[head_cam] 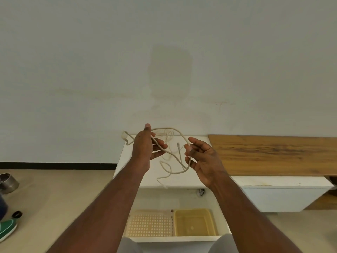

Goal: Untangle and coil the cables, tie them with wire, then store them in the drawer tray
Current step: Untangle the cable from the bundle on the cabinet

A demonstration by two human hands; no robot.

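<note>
hands pinch a thin cream cable (pixel 175 157): left hand (pixel 145 148), right hand (pixel 202 157); loops between them could knot if pulled apart.

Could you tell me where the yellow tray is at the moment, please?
In the head view, the yellow tray sits low and centre-right in the open drawer, right of the perforated tray.

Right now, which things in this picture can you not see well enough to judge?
- Head view: how many cables make the tangle; the pale strands blur against the white cabinet top.
- Left hand's fingertip grip: hidden behind the hand itself.
- Drawer front: covered by both forearms and knees.
- Green object: cut off by the left edge.
</note>
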